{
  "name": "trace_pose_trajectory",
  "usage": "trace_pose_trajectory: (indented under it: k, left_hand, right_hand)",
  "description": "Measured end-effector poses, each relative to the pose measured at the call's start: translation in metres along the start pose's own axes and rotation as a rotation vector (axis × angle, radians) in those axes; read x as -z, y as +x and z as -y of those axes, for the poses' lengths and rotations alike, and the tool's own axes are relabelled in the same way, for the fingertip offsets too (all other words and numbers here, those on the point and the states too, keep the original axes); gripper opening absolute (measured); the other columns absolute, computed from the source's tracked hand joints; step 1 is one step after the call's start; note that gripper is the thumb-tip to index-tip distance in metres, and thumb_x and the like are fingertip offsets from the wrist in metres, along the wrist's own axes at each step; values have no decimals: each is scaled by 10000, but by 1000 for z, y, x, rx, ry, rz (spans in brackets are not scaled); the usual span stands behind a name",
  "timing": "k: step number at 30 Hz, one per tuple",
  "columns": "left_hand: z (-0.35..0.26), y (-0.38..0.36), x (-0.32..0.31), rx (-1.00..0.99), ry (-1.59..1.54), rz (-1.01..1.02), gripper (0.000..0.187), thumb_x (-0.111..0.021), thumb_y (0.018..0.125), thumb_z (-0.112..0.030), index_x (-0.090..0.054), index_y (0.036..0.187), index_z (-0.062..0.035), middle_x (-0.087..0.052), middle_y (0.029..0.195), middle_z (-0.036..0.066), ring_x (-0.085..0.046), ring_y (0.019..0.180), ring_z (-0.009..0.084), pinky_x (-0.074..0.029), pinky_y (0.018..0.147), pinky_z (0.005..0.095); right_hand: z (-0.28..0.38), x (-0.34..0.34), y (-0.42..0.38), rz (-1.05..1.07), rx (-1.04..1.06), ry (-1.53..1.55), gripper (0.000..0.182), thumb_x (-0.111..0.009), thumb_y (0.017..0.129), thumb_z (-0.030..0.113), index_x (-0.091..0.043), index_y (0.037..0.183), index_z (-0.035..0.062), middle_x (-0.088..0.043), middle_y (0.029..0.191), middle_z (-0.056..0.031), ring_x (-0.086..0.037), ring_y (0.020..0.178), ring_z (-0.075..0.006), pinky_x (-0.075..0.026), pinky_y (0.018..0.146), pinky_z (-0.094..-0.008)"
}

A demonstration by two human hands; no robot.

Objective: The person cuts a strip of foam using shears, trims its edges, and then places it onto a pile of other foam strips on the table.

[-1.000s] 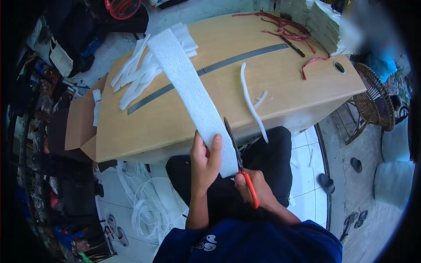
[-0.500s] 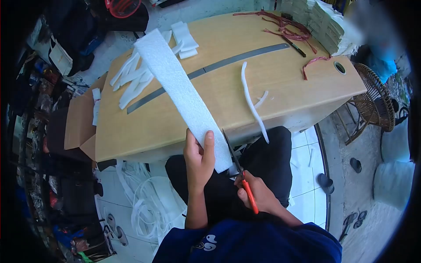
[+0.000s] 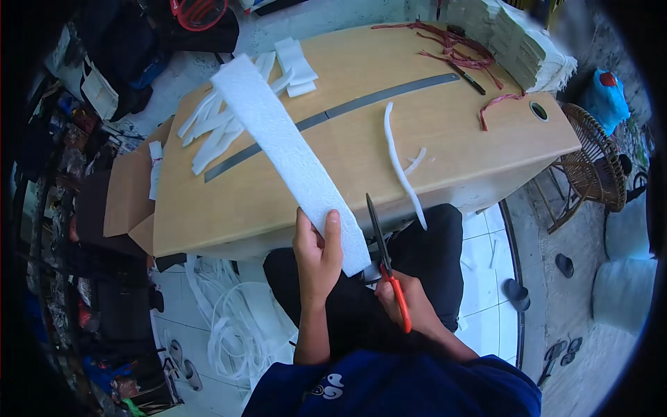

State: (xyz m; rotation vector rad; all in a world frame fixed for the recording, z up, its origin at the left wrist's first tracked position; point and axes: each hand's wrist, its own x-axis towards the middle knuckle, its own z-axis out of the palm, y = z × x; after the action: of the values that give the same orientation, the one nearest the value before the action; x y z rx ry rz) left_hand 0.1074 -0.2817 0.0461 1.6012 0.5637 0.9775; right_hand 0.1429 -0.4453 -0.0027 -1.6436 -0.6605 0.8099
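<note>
My left hand (image 3: 319, 254) grips the lower end of a long white foam strip (image 3: 285, 156), thumb on top. The strip slants up and left over the table's front edge. Just right of its lower end, my right hand (image 3: 410, 300) is wrapped round the orange handles of a pair of scissors (image 3: 383, 243). The dark blades point up and look closed, apart from the strip's edge. A thin white offcut (image 3: 394, 149) lies on the table to the right, with a smaller curved piece beside it.
On the wooden table (image 3: 264, 219) lie a grey metal ruler (image 3: 389, 92), several white foam strips (image 3: 215, 132), red cords (image 3: 465, 52) and a black marker (image 3: 467, 78). A white stack (image 3: 514, 45) stands at the back right. Floor holds tangled white offcuts (image 3: 236, 320); a wicker chair (image 3: 590, 153) stands right.
The scissors have moved slightly away from the strip's right edge, and their blades now show more fully. My left hand keeps the foam strip in nearly the same place.
</note>
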Motion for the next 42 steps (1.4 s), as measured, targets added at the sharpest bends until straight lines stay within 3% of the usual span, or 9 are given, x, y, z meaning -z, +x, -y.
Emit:
trace_pose_trajectory:
  k: [7,11,18,21,26,29,32,35,42]
  left_hand:
    - [7,-12,17,233,-56,316,202,-502,957,-188,-534,1039,-6,-527,793,-32,-423,659,10,-358,574,188]
    - [11,-19,22,262,-129,406,208,-469,965,-187,-478,1066,-5,-572,781,50,-587,682,102,-480,579,250]
    - [30,-13,56,272,-222,278,314,-458,944,-125,-369,1226,-19,-582,887,130,-626,716,194,-550,659,338]
    - [26,-9,69,300,-187,183,233,-474,938,-109,-399,1139,-18,-566,902,99,-610,694,165,-531,636,312]
    - [40,-17,80,346,-196,132,368,-494,930,-99,-397,1272,-6,-536,1083,55,-490,966,103,-393,865,265]
    - [46,-18,81,341,-162,122,370,-495,928,-86,-398,1276,-6,-538,1085,55,-499,955,103,-404,854,266]
    - [43,-19,79,331,-203,122,368,-496,928,-77,-402,1276,-6,-543,1081,52,-501,956,100,-406,848,264]
    - [48,-19,78,318,-212,161,365,-499,930,-81,-403,1274,-7,-555,1067,48,-510,948,99,-409,841,260]
    - [43,-17,64,345,-252,211,313,-486,928,-76,-390,1219,-11,-560,985,85,-585,815,142,-507,735,312]
  right_hand:
    - [3,13,6,72,77,281,496,-601,849,483,-517,898,-3,-489,726,-8,-463,640,-90,-402,594,-254]
    - [8,15,15,71,193,360,476,-643,841,418,-490,957,-18,-500,769,-20,-474,643,-88,-412,606,-240]
    - [61,36,19,-154,-28,-236,379,-697,810,294,-553,880,-49,-605,695,-125,-603,646,-149,-468,610,-302]
    - [67,40,28,-180,-42,-398,366,-673,828,305,-584,860,-48,-631,707,-168,-648,670,-209,-480,625,-319]
    - [29,34,63,74,-96,177,349,-540,910,367,-557,854,23,-537,649,-38,-505,567,-112,-411,532,-255]
    - [35,33,68,214,-193,578,340,-502,928,439,-478,928,99,-411,618,23,-378,505,-65,-304,445,-212]
    - [33,32,68,21,-243,1045,404,-491,907,522,-428,959,126,-376,650,19,-345,473,-79,-268,406,-214]
    - [39,14,63,-493,-12,1173,342,-451,938,478,-400,926,139,-394,672,-8,-355,453,-100,-288,416,-231]
    - [15,0,46,-589,112,924,184,-478,953,266,-402,861,125,-412,646,-6,-342,400,-87,-252,380,-229]
